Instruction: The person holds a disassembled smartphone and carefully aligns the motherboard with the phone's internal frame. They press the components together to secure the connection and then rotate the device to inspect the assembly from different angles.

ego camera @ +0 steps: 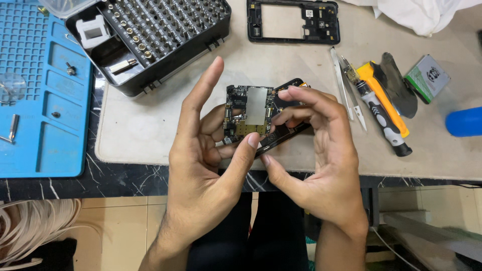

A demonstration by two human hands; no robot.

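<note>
— Two hands meet over the front edge of the beige mat (150,135) in the head view, both closed on an opened phone (266,123). See how?

— Yes. The left hand (206,150) cradles the phone from below, thumb pressed on its near edge, index finger standing straight up and free. The right hand (321,150) pinches the far right side, fingertips curled over the top corner, thumb underneath.

— And the phone itself?

— Held just above the mat, tilted, its circuit board (249,113) with a silver shield facing up.

— What lies around it?

— Behind, a black phone frame (293,22) lies flat on the mat. To the left, an open case of screwdriver bits (160,35), and beyond it a blue tray (45,100) with a few loose screws. To the right, well apart from the hands: tweezers (346,90), a black-and-grey screwdriver (379,118), an orange tool (386,95), a dark pick (399,85), a green-edged battery (428,78) and a blue cylinder (464,121) at the edge.
</note>
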